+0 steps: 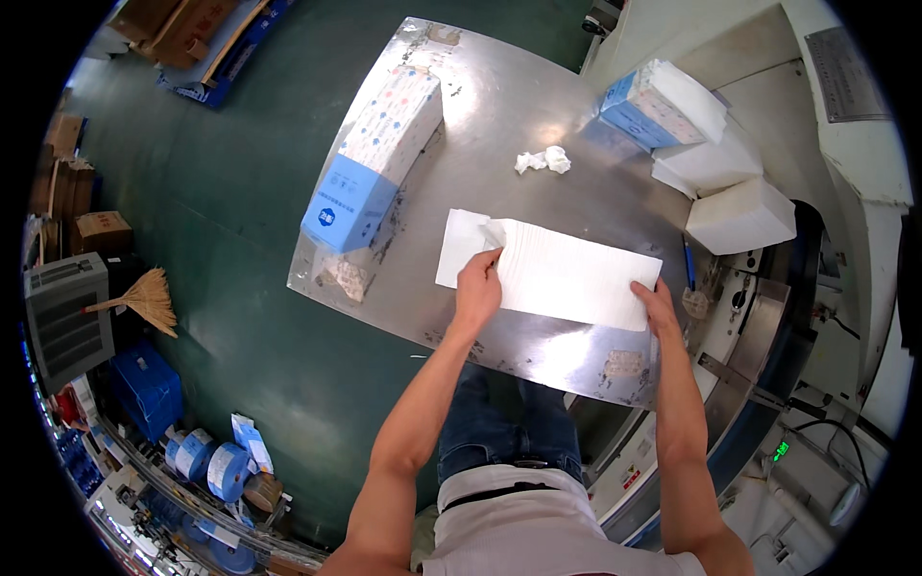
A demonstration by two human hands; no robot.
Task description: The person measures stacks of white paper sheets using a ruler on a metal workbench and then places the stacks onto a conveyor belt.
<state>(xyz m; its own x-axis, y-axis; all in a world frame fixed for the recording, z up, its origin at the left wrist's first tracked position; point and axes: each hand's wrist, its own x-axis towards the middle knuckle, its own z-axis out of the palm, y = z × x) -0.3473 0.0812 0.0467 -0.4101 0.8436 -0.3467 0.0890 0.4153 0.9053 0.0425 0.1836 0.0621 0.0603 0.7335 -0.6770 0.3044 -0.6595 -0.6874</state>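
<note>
A stack of folded white tissues (576, 276) lies across the near part of the metal table, its layered edges showing as fine lines. My left hand (478, 290) pinches its left end, where a corner is lifted a little. At the other end my right hand (655, 305) grips the stack, thumb on top and fingers at the edge. A flat white piece (463, 248) sticks out past the left end, partly under the stack. Farther off, a crumpled white tissue (544, 160) sits on the metal.
A long blue-and-white tissue pack (375, 158) lies along the table's (480, 86) left side. At the right are another tissue pack (658, 106), white tissue stacks (740, 216), a blue pen (689, 261) and machinery (730, 326). A broom (144, 300) and blue rolls (228, 470) are at the left.
</note>
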